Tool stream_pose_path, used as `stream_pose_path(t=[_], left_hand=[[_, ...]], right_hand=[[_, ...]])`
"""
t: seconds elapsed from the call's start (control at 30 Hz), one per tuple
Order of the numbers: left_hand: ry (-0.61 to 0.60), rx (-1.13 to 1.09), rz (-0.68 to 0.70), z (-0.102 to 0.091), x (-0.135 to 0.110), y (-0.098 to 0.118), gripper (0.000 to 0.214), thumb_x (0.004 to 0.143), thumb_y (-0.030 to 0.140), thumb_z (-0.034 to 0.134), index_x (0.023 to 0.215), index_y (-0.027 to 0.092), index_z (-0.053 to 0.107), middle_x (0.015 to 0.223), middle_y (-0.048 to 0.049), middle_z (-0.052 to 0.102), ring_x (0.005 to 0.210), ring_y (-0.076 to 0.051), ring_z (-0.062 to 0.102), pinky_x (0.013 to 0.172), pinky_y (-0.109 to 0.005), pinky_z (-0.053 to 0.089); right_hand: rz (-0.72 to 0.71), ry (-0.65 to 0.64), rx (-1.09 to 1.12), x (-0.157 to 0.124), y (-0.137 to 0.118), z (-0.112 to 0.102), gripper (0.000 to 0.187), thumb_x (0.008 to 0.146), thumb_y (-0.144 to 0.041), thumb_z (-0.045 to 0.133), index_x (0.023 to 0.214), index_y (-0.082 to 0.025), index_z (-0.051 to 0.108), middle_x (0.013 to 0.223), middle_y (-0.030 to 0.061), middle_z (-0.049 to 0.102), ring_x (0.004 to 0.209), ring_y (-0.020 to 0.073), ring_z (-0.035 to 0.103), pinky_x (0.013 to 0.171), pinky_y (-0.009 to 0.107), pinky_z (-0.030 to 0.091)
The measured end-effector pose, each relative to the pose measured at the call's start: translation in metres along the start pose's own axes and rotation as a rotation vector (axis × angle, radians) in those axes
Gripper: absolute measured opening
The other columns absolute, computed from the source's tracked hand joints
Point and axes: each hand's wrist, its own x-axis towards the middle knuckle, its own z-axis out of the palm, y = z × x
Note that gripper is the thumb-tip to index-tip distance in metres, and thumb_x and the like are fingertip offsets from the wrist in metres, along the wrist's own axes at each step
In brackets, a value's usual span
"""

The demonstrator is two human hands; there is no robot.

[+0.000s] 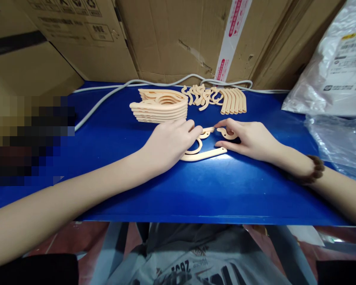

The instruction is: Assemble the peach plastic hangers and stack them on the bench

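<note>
Cream-coloured plastic parts that look like folding hanger pieces lie on the blue table. My left hand [178,138] is closed over a partly assembled hanger [204,154], hiding its left part; a ring and a long curved arm show beside the fingers. My right hand [249,138] is on the right, with a small curved hanger hook [228,134] within its curled fingers. Its thumb and forefinger are spread, their tips near the hanger. Behind my left hand is a neat stack of cream hanger pieces [160,107].
Loose hooks [198,95] and a row of curved arms [234,101] lie farther back. A pale cable [101,103] runs along the rear. Cardboard boxes [178,39] stand behind the table [195,198]. Plastic packaging [329,75] is at the right.
</note>
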Motion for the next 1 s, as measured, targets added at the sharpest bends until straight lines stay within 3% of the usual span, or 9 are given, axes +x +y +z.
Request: stream_pose_path(t=[0.13,0.33,0.43,0.57,0.67,0.77,1.0], left_hand=[[0.060,0.040,-0.011,0.004,-0.002,0.000,0.024,0.101,0.013,0.046,0.108,0.015,0.070,0.094,-0.0084,0.070,0.090,-0.028,0.068,0.067,-0.035,0.049],[0.170,-0.100,0.041,0.006,-0.003,0.004,0.035,0.098,0.009,0.044,0.127,0.009,0.064,0.137,-0.0173,0.062,0.120,-0.030,0.060,0.095,-0.043,0.052],[0.190,-0.281,0.112,0.007,-0.003,0.009,0.031,0.103,0.022,0.043,0.124,0.012,0.065,0.141,-0.0172,0.059,0.127,-0.030,0.055,0.108,-0.047,0.046],[0.086,-0.468,0.173,0.011,-0.003,0.012,0.036,0.101,0.042,0.055,0.122,0.013,0.062,0.152,-0.0186,0.048,0.144,-0.036,0.041,0.118,-0.054,0.037],[0.006,-0.514,0.180,0.015,-0.002,0.010,0.023,0.102,0.035,0.052,0.109,0.015,0.060,0.158,-0.0186,0.040,0.151,-0.039,0.031,0.121,-0.057,0.034],[-0.030,-0.528,0.195,0.016,-0.001,0.008,0.021,0.104,0.033,0.045,0.107,0.015,0.057,0.157,-0.0201,0.042,0.153,-0.040,0.028,0.123,-0.060,0.030],[-0.027,-0.601,0.136,0.014,0.001,0.009,0.022,0.107,0.031,0.039,0.101,0.015,0.053,0.150,-0.0211,0.049,0.153,-0.036,0.031,0.125,-0.055,0.029]], right_hand=[[-0.007,0.003,-0.025,0.000,-0.001,0.001,0.045,0.097,-0.058,0.050,0.124,-0.022,0.054,0.083,0.0041,0.070,0.061,0.0208,0.061,0.058,0.030,0.040],[0.023,0.021,0.045,-0.001,-0.002,0.000,0.025,0.098,-0.049,0.049,0.106,-0.026,0.051,0.079,0.0035,0.068,0.061,0.0216,0.061,0.059,0.032,0.041],[0.020,0.014,0.085,-0.001,-0.003,-0.001,0.021,0.099,-0.046,0.045,0.101,-0.026,0.051,0.078,0.0033,0.068,0.061,0.0211,0.061,0.060,0.032,0.041],[-0.015,0.029,0.156,-0.001,-0.005,-0.003,0.024,0.102,-0.041,0.039,0.103,-0.024,0.056,0.084,0.0046,0.071,0.066,0.0197,0.064,0.064,0.031,0.044],[-0.045,0.082,0.169,-0.001,-0.007,-0.004,0.032,0.105,-0.040,0.033,0.103,-0.022,0.059,0.090,0.0064,0.072,0.075,0.0193,0.066,0.070,0.030,0.046],[-0.040,0.136,0.131,-0.002,-0.007,-0.004,0.040,0.106,-0.043,0.029,0.105,-0.020,0.062,0.086,0.0050,0.071,0.069,0.0174,0.064,0.068,0.028,0.044],[-0.008,0.079,0.096,-0.004,-0.005,-0.002,0.045,0.108,-0.046,0.029,0.099,-0.017,0.063,0.080,0.0049,0.070,0.066,0.0162,0.065,0.062,0.027,0.040]])
